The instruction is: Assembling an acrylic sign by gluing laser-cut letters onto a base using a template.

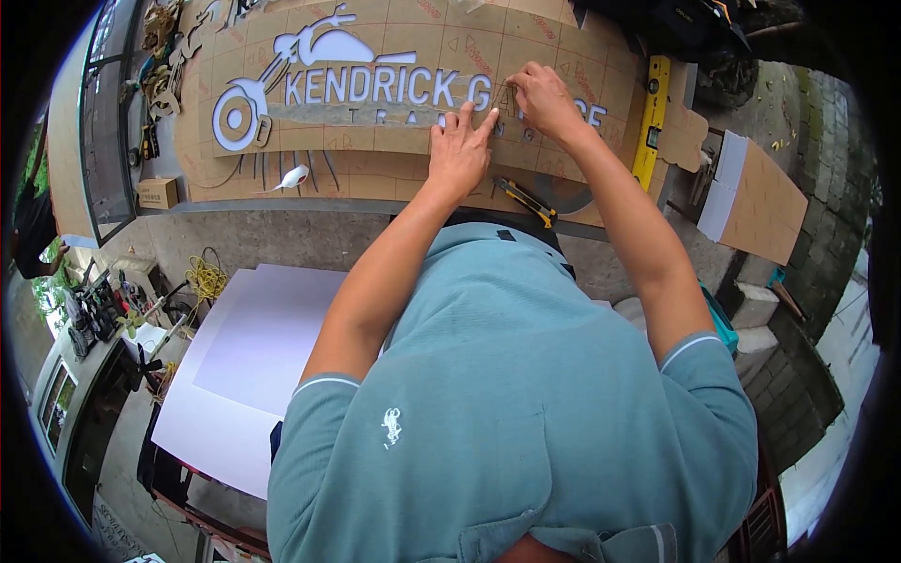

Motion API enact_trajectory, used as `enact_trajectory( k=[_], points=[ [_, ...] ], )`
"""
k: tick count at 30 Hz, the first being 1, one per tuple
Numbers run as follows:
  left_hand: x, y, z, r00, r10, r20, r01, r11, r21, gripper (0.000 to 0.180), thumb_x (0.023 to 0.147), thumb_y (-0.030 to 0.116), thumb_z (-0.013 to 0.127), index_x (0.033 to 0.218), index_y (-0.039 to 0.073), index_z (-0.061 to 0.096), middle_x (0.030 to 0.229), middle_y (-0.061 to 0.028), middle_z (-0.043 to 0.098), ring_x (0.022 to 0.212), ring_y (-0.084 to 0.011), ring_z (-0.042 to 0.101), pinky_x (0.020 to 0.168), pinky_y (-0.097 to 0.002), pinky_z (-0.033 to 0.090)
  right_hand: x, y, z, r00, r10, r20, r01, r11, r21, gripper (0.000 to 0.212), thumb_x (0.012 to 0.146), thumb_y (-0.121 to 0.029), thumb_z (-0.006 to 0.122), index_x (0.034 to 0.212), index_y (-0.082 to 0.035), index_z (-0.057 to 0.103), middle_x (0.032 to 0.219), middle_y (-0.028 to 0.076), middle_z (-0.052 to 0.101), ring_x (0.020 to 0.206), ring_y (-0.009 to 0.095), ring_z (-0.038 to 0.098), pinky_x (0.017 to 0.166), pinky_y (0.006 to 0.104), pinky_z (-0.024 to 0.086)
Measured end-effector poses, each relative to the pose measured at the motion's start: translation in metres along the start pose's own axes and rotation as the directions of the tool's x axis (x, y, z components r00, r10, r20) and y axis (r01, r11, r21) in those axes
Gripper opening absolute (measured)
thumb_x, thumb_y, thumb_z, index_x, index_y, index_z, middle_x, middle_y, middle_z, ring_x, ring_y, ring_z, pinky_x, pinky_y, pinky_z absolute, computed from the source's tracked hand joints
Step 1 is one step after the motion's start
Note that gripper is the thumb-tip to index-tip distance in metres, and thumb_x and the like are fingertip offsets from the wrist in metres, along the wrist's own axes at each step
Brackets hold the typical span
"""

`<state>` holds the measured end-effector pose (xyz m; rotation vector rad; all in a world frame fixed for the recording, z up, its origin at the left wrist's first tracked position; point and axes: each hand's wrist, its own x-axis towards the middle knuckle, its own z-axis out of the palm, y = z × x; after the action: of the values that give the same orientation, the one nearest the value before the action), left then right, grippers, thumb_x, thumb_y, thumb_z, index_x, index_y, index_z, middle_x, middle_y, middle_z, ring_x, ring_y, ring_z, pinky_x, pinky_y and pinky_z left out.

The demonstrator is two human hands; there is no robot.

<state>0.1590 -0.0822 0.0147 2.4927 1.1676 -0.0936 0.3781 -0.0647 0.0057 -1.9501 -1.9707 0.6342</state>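
A sign panel point(328, 139) covered in brown paper lies across the workbench in front of me, with white letter shapes and a motorcycle outline point(338, 49) showing in it. My left hand point(460, 155) rests on the panel below the letters, fingers spread. Just to its right, my right hand point(546, 101) bends down over the letter row with thumb and fingers pinched together beside a brown letter shape point(507, 99). Whatever is between those fingertips is too small to make out. A greyish strip point(319, 114) runs beneath the left part of the lettering.
A yellow-and-black utility knife point(527, 203) lies near the bench's front edge. At the right lies a yellow spirit level point(651, 131). A small white nozzle bottle point(294, 176) and a carton point(158, 193) are left. White sheets point(253, 347) lie behind me; another person's arm point(42, 263) shows far left.
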Motion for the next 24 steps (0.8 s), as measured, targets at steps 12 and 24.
enact_trajectory(
  k=[12, 24],
  points=[
    [0.001, -0.001, 0.001, 0.999, -0.003, 0.049, 0.003, 1.0, -0.004, 0.076, 0.086, 0.026, 0.076, 0.156, 0.028, 0.047, 0.15, -0.0123, 0.04, 0.124, -0.0337, 0.048, 0.096, -0.0494, 0.044, -0.001, -0.013, 0.0, 0.992, 0.004, 0.13, 0.021, 0.982, -0.186, 0.024, 0.092, -0.007, 0.057, 0.109, 0.001, 0.072, 0.119, 0.019, 0.064, 0.114, 0.038, 0.061, 0.102, 0.0473, 0.05],
    [0.001, -0.001, 0.001, 0.999, -0.005, 0.042, 0.005, 1.0, 0.001, 0.074, 0.087, 0.027, 0.076, 0.156, 0.028, 0.048, 0.151, -0.0125, 0.041, 0.125, -0.0335, 0.048, 0.097, -0.0491, 0.044, 0.016, 0.009, -0.003, 0.978, 0.027, 0.209, -0.016, 0.998, -0.053, 0.021, 0.09, -0.005, 0.059, 0.109, -0.006, 0.069, 0.116, 0.014, 0.066, 0.111, 0.037, 0.06, 0.1, 0.0471, 0.048]
  ],
)
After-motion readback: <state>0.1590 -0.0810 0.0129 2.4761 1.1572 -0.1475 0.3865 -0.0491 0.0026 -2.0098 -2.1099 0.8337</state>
